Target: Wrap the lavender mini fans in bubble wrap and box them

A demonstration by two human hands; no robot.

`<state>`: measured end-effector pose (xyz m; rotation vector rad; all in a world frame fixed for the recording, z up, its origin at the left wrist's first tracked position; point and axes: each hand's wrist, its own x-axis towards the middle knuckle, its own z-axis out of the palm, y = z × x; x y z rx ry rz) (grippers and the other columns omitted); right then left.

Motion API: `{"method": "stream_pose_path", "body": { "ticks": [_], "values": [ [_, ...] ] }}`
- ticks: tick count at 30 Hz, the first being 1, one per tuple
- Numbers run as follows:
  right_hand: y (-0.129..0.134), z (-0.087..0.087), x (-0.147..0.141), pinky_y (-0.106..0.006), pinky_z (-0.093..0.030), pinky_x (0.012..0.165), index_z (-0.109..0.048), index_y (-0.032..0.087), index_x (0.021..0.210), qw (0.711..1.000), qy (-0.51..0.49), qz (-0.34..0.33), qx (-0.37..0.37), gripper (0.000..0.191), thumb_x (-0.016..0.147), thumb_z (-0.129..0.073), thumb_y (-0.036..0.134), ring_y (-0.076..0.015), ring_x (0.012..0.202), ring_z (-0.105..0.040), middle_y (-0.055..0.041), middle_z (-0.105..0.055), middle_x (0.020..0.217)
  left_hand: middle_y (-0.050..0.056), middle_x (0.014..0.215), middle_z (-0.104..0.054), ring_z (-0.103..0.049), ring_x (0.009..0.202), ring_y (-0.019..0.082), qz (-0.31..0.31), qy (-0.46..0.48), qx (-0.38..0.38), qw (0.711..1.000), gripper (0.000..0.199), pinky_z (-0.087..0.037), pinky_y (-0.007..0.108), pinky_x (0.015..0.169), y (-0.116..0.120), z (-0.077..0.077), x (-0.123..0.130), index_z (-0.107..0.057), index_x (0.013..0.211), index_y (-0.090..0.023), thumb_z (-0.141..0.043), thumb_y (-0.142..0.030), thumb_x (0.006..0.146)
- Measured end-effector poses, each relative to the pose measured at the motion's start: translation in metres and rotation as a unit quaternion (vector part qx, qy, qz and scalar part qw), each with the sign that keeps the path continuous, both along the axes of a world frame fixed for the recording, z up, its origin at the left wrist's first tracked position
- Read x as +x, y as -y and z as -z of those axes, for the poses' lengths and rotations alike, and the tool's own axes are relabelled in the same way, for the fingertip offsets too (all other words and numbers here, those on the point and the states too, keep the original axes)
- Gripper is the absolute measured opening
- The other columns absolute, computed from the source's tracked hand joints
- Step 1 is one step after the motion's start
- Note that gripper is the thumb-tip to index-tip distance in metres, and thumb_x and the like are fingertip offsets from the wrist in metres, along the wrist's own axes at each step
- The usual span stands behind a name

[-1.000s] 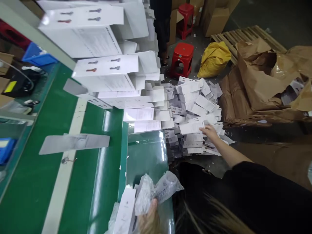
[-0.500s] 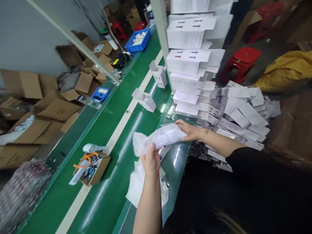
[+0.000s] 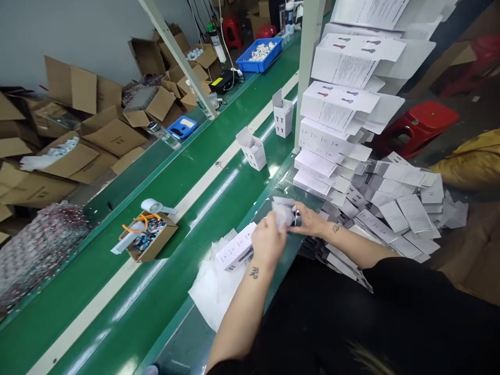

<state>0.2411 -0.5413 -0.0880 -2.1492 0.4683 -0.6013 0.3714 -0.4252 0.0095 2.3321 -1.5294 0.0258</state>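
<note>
Head view — left hand's [image 3: 270, 240] fingers grip a plastic-wrapped bundle [image 3: 283, 212]; right hand's [image 3: 309, 221] clasp it.

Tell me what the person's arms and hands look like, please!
The left hand and right hand are bare, with no gloves. Short black sleeves leave both forearms uncovered. A small dark mark, like a tattoo, sits near the left wrist, and another small mark near the right one. They're too tiny to make out clearly.
</note>
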Motion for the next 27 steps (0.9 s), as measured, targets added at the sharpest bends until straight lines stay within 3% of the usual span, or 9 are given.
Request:
{"method": "stream_pose_path", "body": {
  "ticks": [3, 6, 11, 13, 16, 19, 21, 24, 27],
  "values": [
    [-0.003, 0.009, -0.004, -0.043, -0.045, 0.090, -0.038, 0.019, 0.114, 1.000, 0.022, -0.021, -0.002, 0.056, 0.068, -0.067, 0.031, -0.0265, 0.111, -0.051, -0.0155, -0.047, 0.123, 0.015, 0.084, -0.062, -0.060, 0.079, 0.025, 0.068, 0.051, 0.087, 0.993, 0.034, -0.046, 0.033, 0.066, 0.010, 0.004, -0.022, -0.056, 0.111, -0.010, -0.049, -0.032, 0.086],
    [-0.003, 0.013, -0.012, -0.043, -0.046, 0.087, -0.037, 0.018, 0.115, 0.999, 0.003, 0.023, 0.026, 0.058, 0.066, -0.067, 0.029, -0.0271, 0.104, -0.055, -0.0154, -0.049, 0.118, 0.017, 0.106, -0.061, -0.053, 0.104, 0.031, 0.120, 0.072, 0.086, 0.986, 0.039, -0.043, 0.046, 0.085, 0.008, 0.011, -0.032, -0.052, 0.121, -0.014, -0.047, -0.035, 0.088],
    [0.017, -0.006, -0.006, -0.040, -0.048, 0.082, -0.039, 0.018, 0.116, 0.996, -0.074, 0.026, 0.048, 0.064, 0.064, -0.072, 0.035, -0.0275, 0.095, -0.058, -0.0111, -0.054, 0.108, 0.011, 0.122, -0.058, -0.034, 0.128, 0.036, 0.154, 0.061, 0.073, 0.984, 0.038, -0.014, 0.064, 0.105, -0.012, 0.008, -0.028, -0.056, 0.119, -0.022, -0.053, -0.039, 0.085],
    [0.035, -0.021, 0.018, -0.040, -0.047, 0.083, -0.037, 0.018, 0.118, 0.998, -0.065, -0.007, 0.024, 0.068, 0.063, -0.074, 0.035, -0.0284, 0.097, -0.057, -0.0122, -0.052, 0.112, 0.010, 0.121, -0.060, -0.032, 0.130, 0.035, 0.129, 0.046, 0.022, 0.990, 0.039, -0.011, 0.064, 0.106, -0.026, -0.003, -0.021, -0.054, 0.122, -0.024, -0.052, -0.037, 0.086],
    [0.063, -0.042, 0.081, -0.041, -0.045, 0.087, -0.033, 0.016, 0.120, 0.997, -0.048, -0.063, 0.000, 0.074, 0.061, -0.077, 0.029, -0.0294, 0.102, -0.055, -0.0139, -0.050, 0.115, 0.008, 0.109, -0.065, -0.041, 0.124, 0.030, 0.043, -0.001, -0.063, 0.997, 0.030, -0.019, 0.056, 0.107, -0.065, -0.010, 0.001, -0.059, 0.115, -0.025, -0.053, -0.029, 0.086],
    [0.080, -0.052, 0.157, -0.038, -0.043, 0.089, -0.031, 0.013, 0.119, 0.992, -0.049, -0.117, 0.000, 0.074, 0.061, -0.076, 0.019, -0.0269, 0.103, -0.055, -0.0148, -0.050, 0.116, 0.007, 0.095, -0.069, -0.056, 0.104, 0.023, -0.114, -0.082, -0.128, 0.982, 0.019, -0.034, 0.044, 0.100, -0.137, 0.010, 0.032, -0.065, 0.098, -0.022, -0.052, -0.029, 0.086],
    [0.083, -0.051, 0.200, -0.034, -0.041, 0.091, -0.031, 0.010, 0.118, 0.989, -0.044, -0.138, -0.010, 0.069, 0.063, -0.073, 0.015, -0.0253, 0.107, -0.053, -0.0179, -0.048, 0.120, 0.008, 0.091, -0.069, -0.061, 0.093, 0.021, -0.285, -0.136, -0.156, 0.936, 0.022, -0.042, 0.038, 0.092, -0.201, 0.031, 0.052, -0.066, 0.090, -0.019, -0.050, -0.034, 0.086],
    [0.088, -0.034, 0.244, -0.027, -0.039, 0.089, -0.030, 0.007, 0.119, 0.986, -0.054, -0.157, -0.031, 0.064, 0.067, -0.066, 0.011, -0.0236, 0.111, -0.050, -0.0240, -0.046, 0.123, 0.010, 0.093, -0.068, -0.061, 0.093, 0.023, -0.579, -0.168, -0.128, 0.788, 0.031, -0.044, 0.034, 0.086, -0.301, 0.058, 0.073, -0.065, 0.091, -0.015, -0.045, -0.039, 0.085],
    [0.099, -0.012, 0.267, -0.025, -0.041, 0.083, -0.034, 0.008, 0.119, 0.985, -0.051, -0.163, -0.035, 0.065, 0.063, -0.067, 0.008, -0.0236, 0.109, -0.054, -0.0265, -0.048, 0.123, 0.020, 0.101, -0.064, -0.057, 0.105, 0.031, -0.743, -0.176, -0.050, 0.644, 0.032, -0.041, 0.040, 0.089, -0.379, 0.072, 0.085, -0.063, 0.092, -0.009, -0.051, -0.036, 0.080]
  ]
}}
